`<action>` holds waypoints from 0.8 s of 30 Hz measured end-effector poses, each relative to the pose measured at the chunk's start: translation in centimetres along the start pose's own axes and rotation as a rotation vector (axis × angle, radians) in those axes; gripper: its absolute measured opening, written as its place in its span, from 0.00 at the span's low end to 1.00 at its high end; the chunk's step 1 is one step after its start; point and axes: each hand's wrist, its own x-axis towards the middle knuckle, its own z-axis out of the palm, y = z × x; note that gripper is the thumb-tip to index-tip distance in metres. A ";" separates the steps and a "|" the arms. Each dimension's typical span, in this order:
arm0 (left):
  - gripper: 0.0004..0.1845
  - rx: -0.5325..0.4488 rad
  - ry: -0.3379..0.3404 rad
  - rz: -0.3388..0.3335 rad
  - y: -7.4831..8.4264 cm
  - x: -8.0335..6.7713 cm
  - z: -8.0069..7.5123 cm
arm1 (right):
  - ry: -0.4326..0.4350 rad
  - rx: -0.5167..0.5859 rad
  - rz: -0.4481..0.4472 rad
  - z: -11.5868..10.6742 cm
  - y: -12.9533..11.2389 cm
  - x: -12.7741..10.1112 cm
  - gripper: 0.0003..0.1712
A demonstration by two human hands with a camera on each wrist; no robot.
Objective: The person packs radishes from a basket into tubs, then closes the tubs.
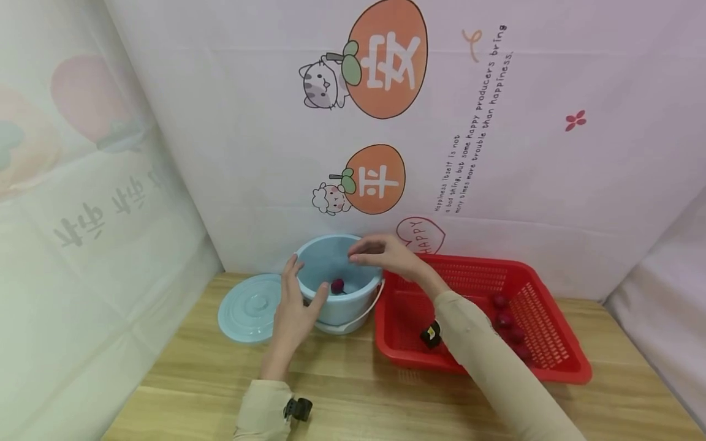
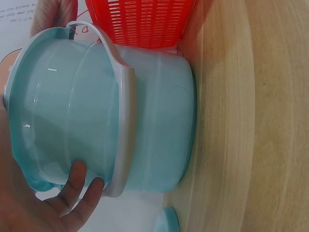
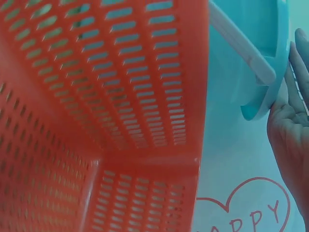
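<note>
The blue plastic bucket point(image 1: 337, 288) is standing on the wooden bench point(image 1: 353, 392) beside the red slotted basket point(image 1: 546, 343). Only the head view is showing the dark red fruit point(image 1: 337, 285) inside it. The left hand point(image 1: 295, 309) is pressing straight fingers against the bucket's rim; the right hand point(image 1: 386, 252) is hovering above, fingers relaxed, holding nothing. The round lid point(image 1: 249, 306) is lying alongside.

Setting: a staged recording booth, not a lived-in room. A printed cloth backdrop point(image 1: 496, 153) is hanging on all sides, showing cartoon animals, orange fruit and an English slogan. A small wooden worktop point(image 1: 353, 392) is standing in front, carrying plain household plastics: a blue bucket point(image 1: 336, 288), its lid point(image 1: 249, 307), a red basket point(image 1: 480, 318).
</note>
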 end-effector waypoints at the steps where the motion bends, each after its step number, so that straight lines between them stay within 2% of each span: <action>1: 0.46 0.000 -0.001 0.001 0.1 0.0 0.1 | 0.011 0.007 -0.003 -0.1 0.1 -0.2 0.18; 7: 0.47 -0.018 -0.008 0.014 0.3 -0.3 0.6 | 0.060 0.007 -0.018 -0.1 0.4 -1.4 0.17; 15: 0.46 -0.025 0.031 0.059 0.1 -0.2 0.4 | 0.032 0.032 -0.032 -0.3 0.2 -1.3 0.17; 20: 0.45 -0.021 0.041 0.058 0.1 -0.1 0.5 | 0.007 0.029 -0.008 -1.7 0.5 -2.1 0.19; 24: 0.44 -0.016 0.049 0.065 0.0 0.0 0.6 | 0.047 0.076 0.022 -3.7 1.7 -3.9 0.19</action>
